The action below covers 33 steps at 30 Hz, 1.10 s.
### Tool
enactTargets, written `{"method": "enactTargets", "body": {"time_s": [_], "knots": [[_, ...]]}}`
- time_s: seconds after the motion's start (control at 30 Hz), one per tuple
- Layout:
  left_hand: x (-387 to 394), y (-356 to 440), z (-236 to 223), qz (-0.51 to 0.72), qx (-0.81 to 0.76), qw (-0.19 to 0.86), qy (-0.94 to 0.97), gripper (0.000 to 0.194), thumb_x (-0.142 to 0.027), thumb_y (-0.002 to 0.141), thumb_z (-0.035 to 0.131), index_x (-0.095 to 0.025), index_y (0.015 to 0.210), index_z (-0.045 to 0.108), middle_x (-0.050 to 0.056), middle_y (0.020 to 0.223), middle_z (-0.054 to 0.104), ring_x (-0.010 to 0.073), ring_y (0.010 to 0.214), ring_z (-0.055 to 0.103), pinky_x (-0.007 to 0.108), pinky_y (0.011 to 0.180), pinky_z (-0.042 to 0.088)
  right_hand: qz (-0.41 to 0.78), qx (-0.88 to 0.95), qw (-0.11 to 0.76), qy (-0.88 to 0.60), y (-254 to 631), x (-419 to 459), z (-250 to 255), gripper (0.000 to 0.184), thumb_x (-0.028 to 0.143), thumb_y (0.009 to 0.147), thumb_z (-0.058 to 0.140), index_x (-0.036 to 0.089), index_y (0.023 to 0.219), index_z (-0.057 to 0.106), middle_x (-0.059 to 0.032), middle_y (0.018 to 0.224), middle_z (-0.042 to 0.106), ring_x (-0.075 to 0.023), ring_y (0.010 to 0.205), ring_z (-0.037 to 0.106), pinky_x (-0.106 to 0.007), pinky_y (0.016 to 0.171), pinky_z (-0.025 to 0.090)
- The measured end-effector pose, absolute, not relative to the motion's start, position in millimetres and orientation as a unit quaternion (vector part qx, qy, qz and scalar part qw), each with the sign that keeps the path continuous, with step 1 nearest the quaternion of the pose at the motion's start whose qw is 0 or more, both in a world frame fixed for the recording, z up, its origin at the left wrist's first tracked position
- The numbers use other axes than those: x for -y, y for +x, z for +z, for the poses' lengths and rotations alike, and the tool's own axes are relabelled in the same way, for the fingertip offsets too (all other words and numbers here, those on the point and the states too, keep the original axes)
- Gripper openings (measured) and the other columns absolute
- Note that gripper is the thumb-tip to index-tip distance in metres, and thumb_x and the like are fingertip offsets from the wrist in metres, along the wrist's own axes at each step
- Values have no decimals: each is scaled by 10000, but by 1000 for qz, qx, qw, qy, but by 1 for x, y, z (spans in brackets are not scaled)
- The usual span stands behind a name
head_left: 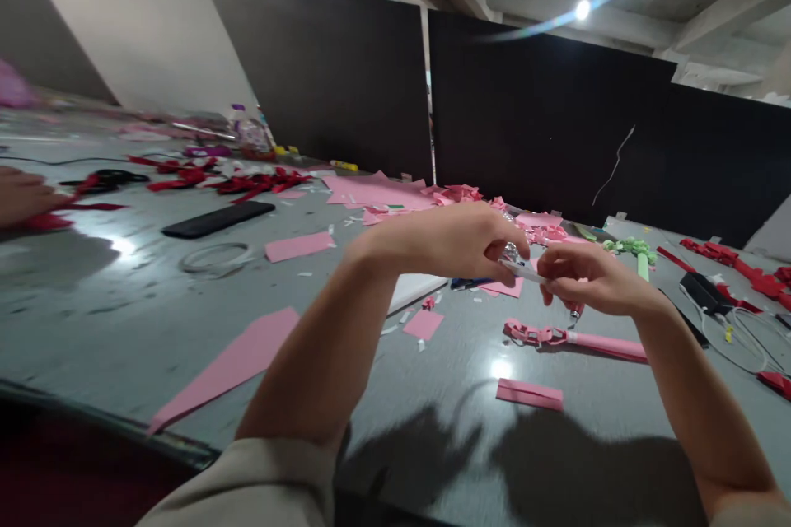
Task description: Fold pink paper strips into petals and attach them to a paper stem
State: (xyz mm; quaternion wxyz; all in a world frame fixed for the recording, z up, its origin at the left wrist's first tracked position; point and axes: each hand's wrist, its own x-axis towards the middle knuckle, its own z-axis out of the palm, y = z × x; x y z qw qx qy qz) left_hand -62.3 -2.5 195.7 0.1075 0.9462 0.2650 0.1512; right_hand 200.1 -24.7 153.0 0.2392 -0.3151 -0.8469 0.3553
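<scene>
My left hand (461,240) and my right hand (587,280) meet above the grey table (124,321). Both pinch a thin white strip (522,269), maybe tape or paper, stretched between their fingertips. A small shiny thing, perhaps a tape roll, shows under my left fingers. Below the hands lie a pink paper-wrapped stick with a curled pink end (574,338) and a folded pink strip (530,394). A pen-like tool (576,313) pokes out beneath my right hand.
Pink paper sheets (376,191) and scraps litter the table, with a long pink triangle (228,366) near me. A black phone (217,219), a clear tape ring (216,257), red paper bits (259,181), a green paper flower (634,249) and white cables (735,338) lie around. Another person's hand (25,196) is at far left.
</scene>
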Motion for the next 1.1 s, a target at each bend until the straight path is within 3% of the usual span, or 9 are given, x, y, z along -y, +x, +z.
{"method": "enactTargets", "body": {"time_s": [0.07, 0.17, 0.37, 0.5, 0.67, 0.87, 1.1], "knots": [[6, -62, 196, 141, -231, 145, 952, 86, -248, 906, 793, -200, 956, 845, -46, 609, 650, 114, 557, 594, 228, 555, 397, 317, 860, 257, -305, 199, 45, 162, 124, 104, 940, 591, 200, 999, 643, -8, 807, 745, -123, 657, 677, -216, 555, 526], [12, -64, 197, 130, -185, 197, 954, 79, -197, 924, 769, -189, 867, 823, -31, 629, 700, 116, 557, 625, 222, 559, 442, 252, 889, 259, -281, 201, 67, 169, 179, 94, 958, 594, 197, 1065, 694, -19, 874, 765, -132, 718, 712, -222, 588, 538], [17, -71, 201, 141, -127, 237, 953, 79, -260, 977, 756, -217, 968, 821, -3, 715, 780, 138, 630, 713, 224, 616, 517, 158, 929, 224, -247, 209, 80, 174, 143, 167, 1043, 609, 202, 1066, 746, 19, 757, 725, -117, 587, 587, -246, 565, 487], [19, -74, 203, 133, -113, 232, 957, 148, -206, 1003, 659, -204, 1028, 805, 10, 756, 790, 133, 649, 716, 220, 620, 520, 128, 933, 221, -253, 215, 80, 174, 222, 112, 1036, 569, 213, 1113, 751, -5, 870, 780, -137, 695, 672, -264, 642, 520], [20, -71, 201, 135, -112, 225, 958, 214, -164, 985, 597, -208, 1027, 802, 6, 780, 803, 140, 666, 730, 231, 633, 532, 100, 933, 221, -266, 225, 78, 177, 150, 224, 1077, 613, 229, 1097, 762, -16, 932, 799, -155, 776, 713, -279, 712, 566], [22, -62, 202, 139, -117, 253, 950, 132, -204, 977, 669, -208, 960, 800, 12, 754, 791, 148, 647, 716, 236, 629, 525, 104, 929, 218, -280, 227, 76, 178, 149, 259, 1086, 629, 238, 1014, 757, 8, 867, 772, -137, 743, 697, -269, 715, 578], [17, -61, 200, 148, -126, 202, 960, 164, -203, 999, 653, -195, 994, 817, 27, 823, 807, 149, 727, 727, 242, 704, 533, 72, 931, 219, -284, 229, 79, 179, 220, 153, 1061, 575, 240, 1098, 775, -25, 966, 811, -164, 817, 736, -287, 734, 569]]}}
